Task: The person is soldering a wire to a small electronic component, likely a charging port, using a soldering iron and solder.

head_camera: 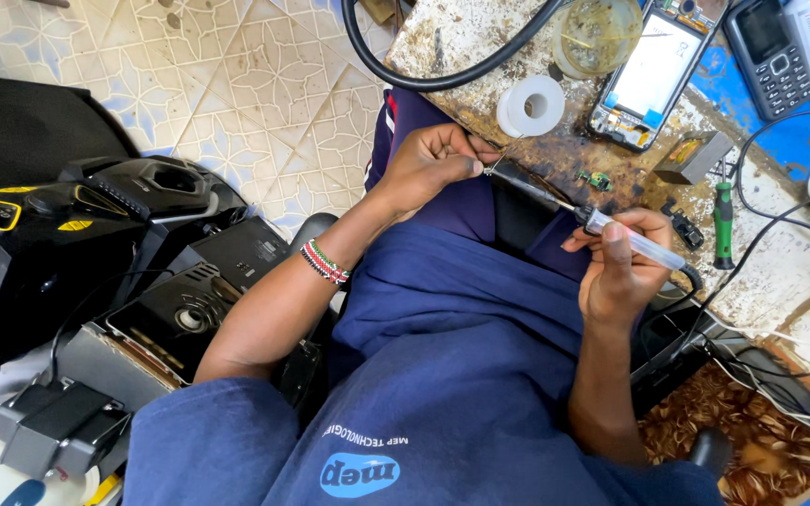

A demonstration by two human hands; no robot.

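My right hand (622,267) grips a soldering iron (611,232) with a clear handle, its dark tip pointing left toward my other hand. My left hand (433,164) pinches a small metal part (495,166) at the worn edge of the workbench (480,37), and the iron's tip meets that part. A beaded bracelet (324,263) circles my left wrist. Both hands hover over my lap, which is covered in dark blue cloth.
On the bench lie a white tape roll (531,105), an opened phone (653,70), a keypad phone (772,54), a glass jar (598,34), a green screwdriver (723,223) and a black cable (442,77). Black speakers and electronics (142,244) crowd the tiled floor at left.
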